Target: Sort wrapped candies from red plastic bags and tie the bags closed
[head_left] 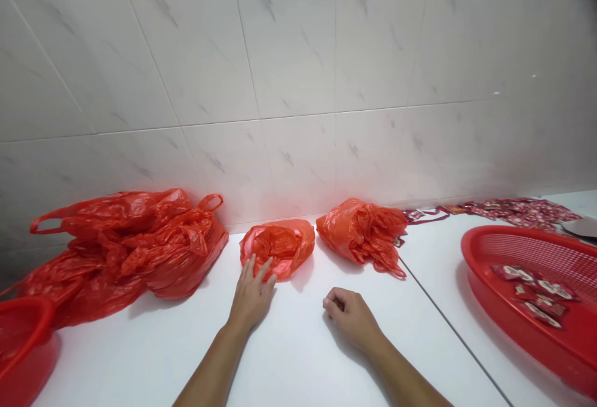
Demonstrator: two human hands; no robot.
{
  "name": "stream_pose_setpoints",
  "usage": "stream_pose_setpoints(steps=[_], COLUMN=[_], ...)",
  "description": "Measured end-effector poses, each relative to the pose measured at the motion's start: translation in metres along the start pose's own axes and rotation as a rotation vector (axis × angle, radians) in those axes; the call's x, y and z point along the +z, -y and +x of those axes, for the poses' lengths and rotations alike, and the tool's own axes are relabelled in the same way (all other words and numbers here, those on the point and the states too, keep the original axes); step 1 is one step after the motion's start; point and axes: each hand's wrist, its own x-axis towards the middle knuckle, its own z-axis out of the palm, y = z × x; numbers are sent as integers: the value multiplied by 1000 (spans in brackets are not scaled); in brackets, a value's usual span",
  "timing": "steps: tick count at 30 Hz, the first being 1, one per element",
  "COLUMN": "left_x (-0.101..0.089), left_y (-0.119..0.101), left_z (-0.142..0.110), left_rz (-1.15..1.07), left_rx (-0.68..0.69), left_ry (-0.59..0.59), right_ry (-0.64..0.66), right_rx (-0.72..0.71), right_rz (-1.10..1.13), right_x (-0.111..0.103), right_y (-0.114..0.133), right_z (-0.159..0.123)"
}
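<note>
Touched crumpled red plastic bag (278, 248) with open left hand (252, 298).
Held nothing in loosely curled right hand (349, 318), near second bag (361, 236).

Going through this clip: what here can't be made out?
Head view only:
- Inside of the bag: hidden by its folds and the left hand.
- Inside of the right hand's curl: hidden by its own fingers.
- Print on the packets in the right basket: too small to read.
- Left basket: cut off by the left edge.
- Grey piece: cut off by the right edge, kind unclear.
</note>
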Motion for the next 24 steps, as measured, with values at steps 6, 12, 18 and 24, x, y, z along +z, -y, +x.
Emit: stream_pose_setpoints(steps=[6,12,18,24], left_x=[5,-3,-1,2], left_y=[-5,-13,-15,-16], left_z=[7,6,3,0], left_rz=[116,100,113,120], left_rx=[-57,-39,21,89], left_ry=[122,70,64,164], right_ry=[5,20,36,46], right_rx=[4,14,24,28], right_rz=[-53,-66,-77,-91], right_x=[4,2,2,2], right_y=[2,1,3,7], right_z=[-1,-1,-4,-5])
